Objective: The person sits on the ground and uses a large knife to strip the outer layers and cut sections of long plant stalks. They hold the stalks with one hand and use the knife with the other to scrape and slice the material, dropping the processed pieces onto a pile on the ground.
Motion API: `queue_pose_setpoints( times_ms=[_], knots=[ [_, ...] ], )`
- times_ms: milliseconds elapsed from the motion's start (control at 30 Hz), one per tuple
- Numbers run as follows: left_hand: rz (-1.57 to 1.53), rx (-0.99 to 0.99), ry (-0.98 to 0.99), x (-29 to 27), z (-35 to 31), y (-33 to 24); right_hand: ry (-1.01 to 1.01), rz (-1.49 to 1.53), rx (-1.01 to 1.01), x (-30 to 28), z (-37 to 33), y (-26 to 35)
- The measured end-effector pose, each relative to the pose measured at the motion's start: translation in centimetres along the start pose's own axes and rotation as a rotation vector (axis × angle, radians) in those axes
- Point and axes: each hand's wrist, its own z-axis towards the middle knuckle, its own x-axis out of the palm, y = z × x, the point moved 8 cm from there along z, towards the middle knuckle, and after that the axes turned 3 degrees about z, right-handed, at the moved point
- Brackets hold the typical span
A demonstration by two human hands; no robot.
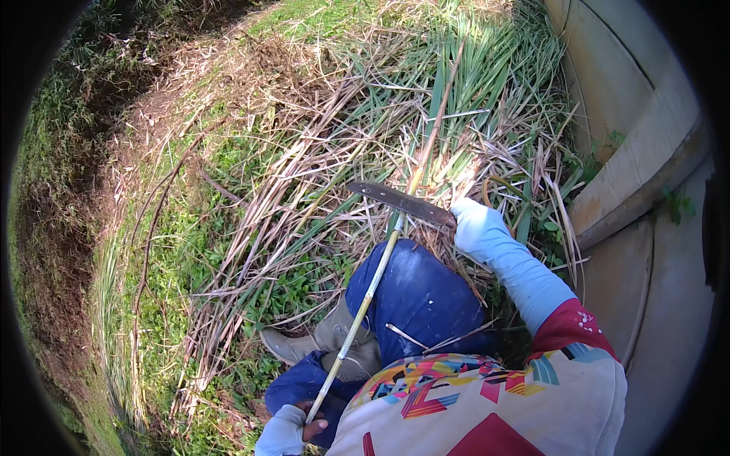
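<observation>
Head view. The left hand, its digits bare beyond a pale covering, grips the near end of a slender stalk, which slants over the blue-trousered knee toward the upper edge of a mat of cut leaves. The right hand, in a pale covering, is clenched around the handle of a machete; its blade crosses the stalk just beyond the knee, contact being impossible to tell. Judged hazards: a blade glancing off the rounded stalk could strike the knee, so near the crossing; a slack left grip could let the stalk roll. Materials: the stalk is yellowish, jointed, browner farther out; the blade, dark and flat; the leaves, ribbon-like, green or straw-dry; a smooth, pale slab borders the mat's right edge.
</observation>
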Motion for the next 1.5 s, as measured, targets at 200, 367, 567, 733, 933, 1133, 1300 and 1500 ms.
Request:
queue_pose_setpoints(
  times_ms=[200,367,567,733,933,1133,1300,1500],
  knots=[
    [-0.401,0.274,0.114,2.3,17.3,-6.9,0.060,-0.166,-0.043,-2.7,-2.6,7.2],
    [-0.427,0.247,0.071,4.0,18.7,-11.7,0.067,-0.175,-0.127,-1.3,-4.6,8.3],
    [-0.144,0.304,-0.288,1.4,11.3,-5.8,0.161,-0.190,-0.052,-1.2,-2.3,5.9],
    [0.026,0.237,-0.352,-1.3,5.2,-2.8,-0.093,-0.128,0.321,-6.2,8.0,-3.5],
    [0.274,0.327,-0.624,-4.2,3.9,-6.3,-0.237,-0.030,0.224,-4.7,9.2,-2.6],
    [0.499,0.284,-0.716,-5.3,4.4,-12.9,0.140,-0.140,-0.167,-0.1,-1.8,11.0],
    [0.562,0.256,-0.768,-6.4,3.6,-11.7,0.181,-0.069,-0.324,-0.7,-1.7,14.9],
    [0.593,0.223,-0.794,-7.3,-1.9,-7.5,-0.156,-0.050,0.124,-5.5,9.6,3.7]
  ],
)
